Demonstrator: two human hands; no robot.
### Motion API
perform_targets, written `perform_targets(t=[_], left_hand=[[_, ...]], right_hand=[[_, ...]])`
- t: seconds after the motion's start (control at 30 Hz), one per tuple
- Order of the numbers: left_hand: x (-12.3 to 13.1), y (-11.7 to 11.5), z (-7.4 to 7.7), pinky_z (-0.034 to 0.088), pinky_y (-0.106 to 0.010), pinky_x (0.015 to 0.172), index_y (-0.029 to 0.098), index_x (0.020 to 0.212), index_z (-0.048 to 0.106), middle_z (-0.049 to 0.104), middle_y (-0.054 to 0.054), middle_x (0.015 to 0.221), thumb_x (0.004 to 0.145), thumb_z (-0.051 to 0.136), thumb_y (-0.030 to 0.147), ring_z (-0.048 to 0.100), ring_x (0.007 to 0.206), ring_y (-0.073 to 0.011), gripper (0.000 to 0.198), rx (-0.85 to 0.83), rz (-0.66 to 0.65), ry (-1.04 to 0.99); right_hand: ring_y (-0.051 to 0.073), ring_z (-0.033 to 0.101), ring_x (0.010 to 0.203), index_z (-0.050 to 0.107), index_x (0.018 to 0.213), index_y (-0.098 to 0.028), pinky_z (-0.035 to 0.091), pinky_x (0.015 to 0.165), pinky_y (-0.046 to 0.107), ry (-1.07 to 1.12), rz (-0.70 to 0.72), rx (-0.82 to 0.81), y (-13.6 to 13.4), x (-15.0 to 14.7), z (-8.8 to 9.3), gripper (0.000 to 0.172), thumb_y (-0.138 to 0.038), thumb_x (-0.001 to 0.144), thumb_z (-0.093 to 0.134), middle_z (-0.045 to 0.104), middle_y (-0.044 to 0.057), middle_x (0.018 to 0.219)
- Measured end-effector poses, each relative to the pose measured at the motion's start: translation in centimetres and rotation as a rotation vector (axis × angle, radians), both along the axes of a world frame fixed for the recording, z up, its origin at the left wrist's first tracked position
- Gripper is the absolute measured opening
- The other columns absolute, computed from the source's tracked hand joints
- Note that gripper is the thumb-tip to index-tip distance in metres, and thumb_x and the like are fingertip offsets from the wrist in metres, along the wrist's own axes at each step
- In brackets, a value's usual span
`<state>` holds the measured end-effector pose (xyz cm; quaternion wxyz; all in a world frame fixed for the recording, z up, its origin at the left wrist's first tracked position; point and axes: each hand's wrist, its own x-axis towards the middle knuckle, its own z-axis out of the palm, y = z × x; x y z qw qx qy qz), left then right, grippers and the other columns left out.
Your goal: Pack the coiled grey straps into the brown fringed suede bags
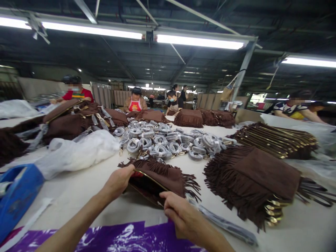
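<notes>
A dark brown fringed bag (162, 176) lies on the table in front of me, its gold zipper parted and the dark inside showing. My left hand (119, 181) is closed on the upper left corner of the opening, thumb on top. At the near right end of the opening, my right hand (180, 211) grips the edge with curled fingers, the index finger at the zipper. Some of its fingertips are hidden. Beside that hand, a grey wrapped strap (225, 224) stretches to the right.
Coiled grey-wrapped straps (160, 140) are heaped behind the bag. Stacked fringed bags (262, 175) stand at right, with more bags (65, 122) at left. A blue tape dispenser (19, 196) is at the left edge, purple plastic (118, 238) along the front. Several people work beyond.
</notes>
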<state>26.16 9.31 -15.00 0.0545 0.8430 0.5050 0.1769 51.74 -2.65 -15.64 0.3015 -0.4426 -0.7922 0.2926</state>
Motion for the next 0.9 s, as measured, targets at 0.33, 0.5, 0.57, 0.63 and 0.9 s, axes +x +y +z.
perform_targets(t=[0.33, 0.5, 0.57, 0.63, 0.9], left_hand=[[2.1, -3.9, -0.9, 0.047, -0.031, 0.077, 0.021, 0.087, 0.057, 0.061, -0.007, 0.093, 0.090, 0.035, 0.014, 0.058, 0.083, -0.0199, 0.024, 0.148, -0.235, 0.012], [7.5, -4.4, -3.1, 0.050, -0.035, 0.087, 0.019, 0.094, 0.065, 0.069, -0.009, 0.098, 0.079, 0.046, 0.005, 0.063, 0.093, -0.0242, 0.027, -0.138, -0.453, 0.000], [8.8, -3.1, -3.8, 0.049, -0.039, 0.093, 0.016, 0.102, 0.066, 0.070, -0.012, 0.107, 0.081, 0.043, 0.004, 0.064, 0.101, -0.0263, 0.033, -0.169, -0.395, -0.056], [9.6, -1.7, -4.1, 0.046, -0.041, 0.099, 0.015, 0.115, 0.063, 0.068, -0.013, 0.118, 0.081, 0.038, 0.002, 0.062, 0.110, -0.0265, 0.044, -0.166, -0.338, -0.085], [12.6, -0.1, -3.6, 0.044, -0.034, 0.102, 0.018, 0.119, 0.065, 0.068, -0.009, 0.123, 0.077, 0.042, 0.001, 0.060, 0.116, -0.0245, 0.051, -0.172, -0.454, -0.128]], right_hand=[[0.029, 0.051, 0.123, 0.049, 0.074, -0.021, 0.035, 0.103, 0.042, 0.238, -0.051, -0.092, 3.6, 1.5, 1.1, 0.024, -0.037, 0.092, 0.048, 0.047, 0.014, 0.146], [0.028, 0.045, 0.130, 0.052, 0.077, -0.021, 0.031, 0.109, 0.041, 0.375, -0.020, -0.112, 4.5, 2.0, 1.6, 0.030, -0.047, 0.093, 0.051, 0.050, 0.013, 0.142], [0.027, 0.045, 0.130, 0.053, 0.077, -0.021, 0.031, 0.109, 0.040, 0.388, -0.025, -0.112, 4.7, 2.2, 1.4, 0.033, -0.050, 0.092, 0.052, 0.054, 0.012, 0.138], [0.027, 0.052, 0.120, 0.056, 0.080, -0.021, 0.036, 0.104, 0.039, 0.363, -0.072, -0.081, 4.9, 2.5, 0.9, 0.033, -0.051, 0.092, 0.052, 0.062, 0.011, 0.126], [0.023, 0.057, 0.090, 0.066, 0.092, -0.020, 0.041, 0.085, 0.033, 0.338, -0.235, -0.052, 5.3, 5.0, -1.0, 0.032, -0.048, 0.092, 0.051, 0.067, 0.004, 0.092]])
